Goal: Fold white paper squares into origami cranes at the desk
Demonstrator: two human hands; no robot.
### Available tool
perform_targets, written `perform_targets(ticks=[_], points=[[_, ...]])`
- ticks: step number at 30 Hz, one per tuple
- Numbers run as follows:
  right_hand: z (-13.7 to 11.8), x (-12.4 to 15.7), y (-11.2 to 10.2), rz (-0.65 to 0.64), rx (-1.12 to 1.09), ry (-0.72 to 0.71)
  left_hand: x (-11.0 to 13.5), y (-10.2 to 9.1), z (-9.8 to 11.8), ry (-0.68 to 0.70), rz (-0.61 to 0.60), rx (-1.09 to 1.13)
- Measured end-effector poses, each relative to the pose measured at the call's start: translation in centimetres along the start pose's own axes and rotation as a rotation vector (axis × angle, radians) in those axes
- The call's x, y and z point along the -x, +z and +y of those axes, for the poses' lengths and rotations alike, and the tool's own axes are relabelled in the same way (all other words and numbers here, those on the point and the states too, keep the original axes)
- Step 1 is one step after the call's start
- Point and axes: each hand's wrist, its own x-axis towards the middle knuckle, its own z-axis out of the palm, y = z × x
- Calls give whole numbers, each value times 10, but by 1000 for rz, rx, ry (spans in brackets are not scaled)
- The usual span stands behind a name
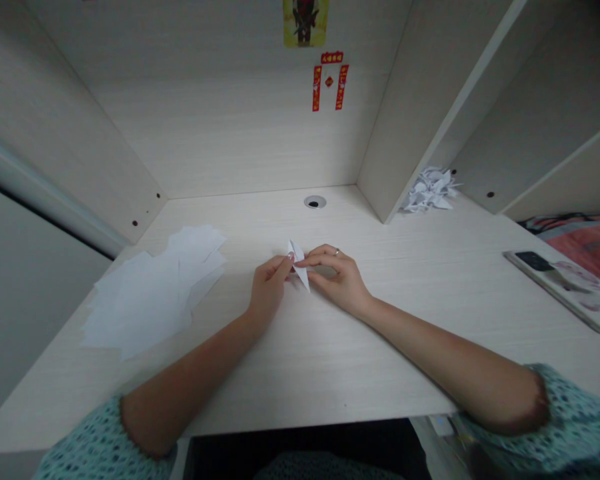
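A small piece of folded white paper (301,275), pointed at both ends, is held just above the middle of the desk. My left hand (271,283) pinches its left side between thumb and fingers. From the right, my right hand (341,277), with a ring on one finger, has its fingertips closed on the paper's other side. The fingers hide part of the folds. Left of my hands lies a spread pile of white paper sheets (150,287), overlapping one another.
A heap of folded white paper pieces (431,190) sits by the upright divider (405,133) at the back right. A phone (565,287) lies at the right, near red cloth (590,247). A round cable hole (315,202) is set in the desk (280,380) near the back panel.
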Motion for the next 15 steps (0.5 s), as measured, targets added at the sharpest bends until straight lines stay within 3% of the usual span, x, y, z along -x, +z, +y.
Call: perform_targets(ticks=[7, 15], points=[[-1, -1, 0, 30, -24, 101, 0, -2, -6, 91, -54, -160], [2, -2, 4, 59, -114, 191, -1, -1, -10, 77, -66, -163]])
